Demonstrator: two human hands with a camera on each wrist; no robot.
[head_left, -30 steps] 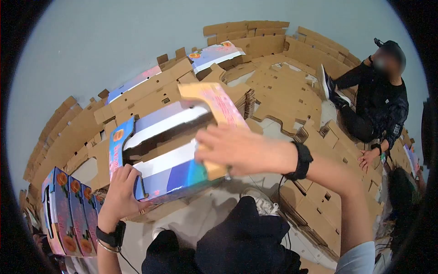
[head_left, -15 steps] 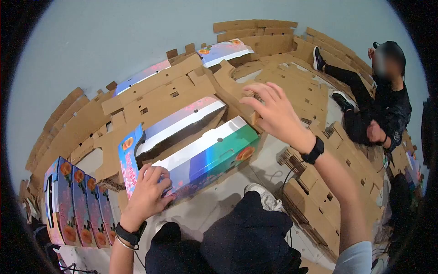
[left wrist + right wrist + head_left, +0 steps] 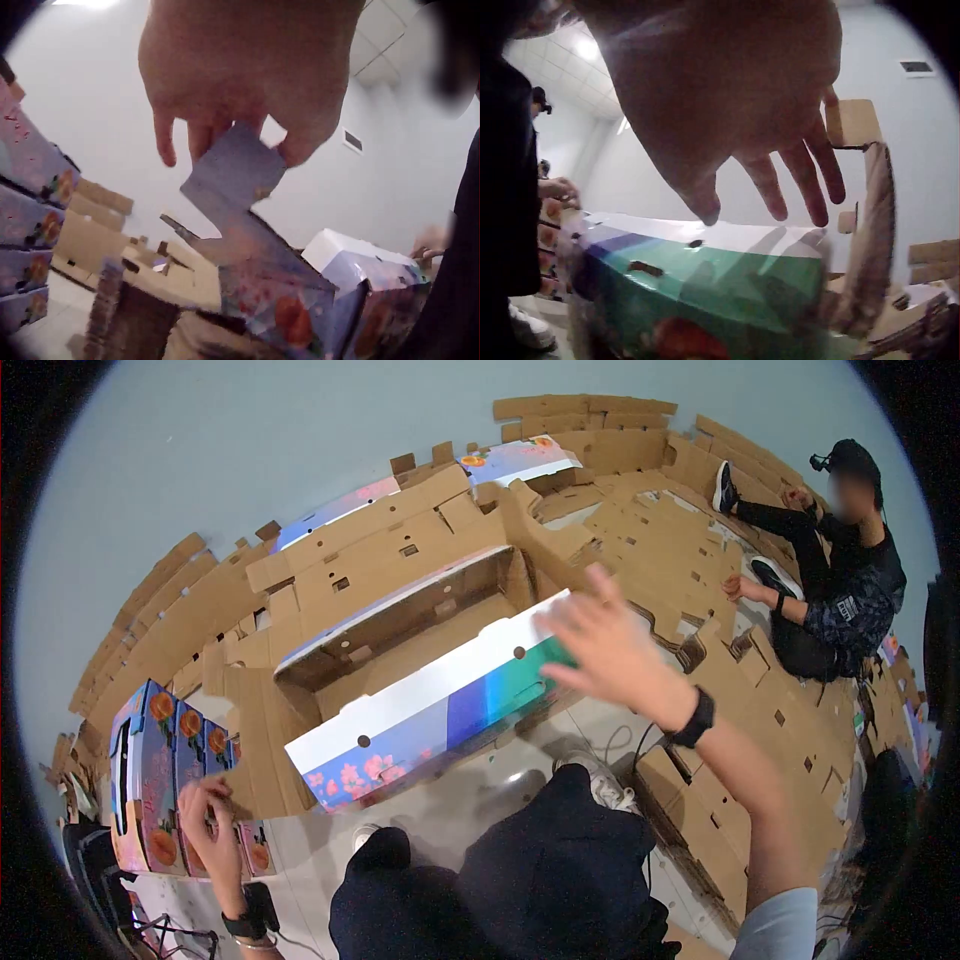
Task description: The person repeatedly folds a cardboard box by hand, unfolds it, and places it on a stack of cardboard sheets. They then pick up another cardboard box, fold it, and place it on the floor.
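Note:
A long open-topped cardboard box (image 3: 430, 720) with flowers, blue and green on its front wall lies before me, its plain brown inside showing. At its left end a brown end flap (image 3: 262, 745) is folded outward. My left hand (image 3: 212, 825) pinches the tip of that flap; in the left wrist view, the flap's purple printed side (image 3: 244, 169) covers part of the fingers. Over the right end of the front wall hovers my right hand (image 3: 620, 655), fingers spread and holding nothing. The right wrist view has its fingertips close above the white top edge (image 3: 667, 227).
Several printed boxes (image 3: 150, 790) stand in a row at the left. Flat brown cardboard (image 3: 640, 550) covers much of the floor, with upright pieces along the wall. A person in black (image 3: 840, 580) sits at the far right. Cardboard stacks (image 3: 710, 800) lie beside my right foot.
The right end flap was let go and now stands outward. My left hand has moved left, swinging the left end flap outward. The top lies wide open, and the right hand has shifted slightly downward.

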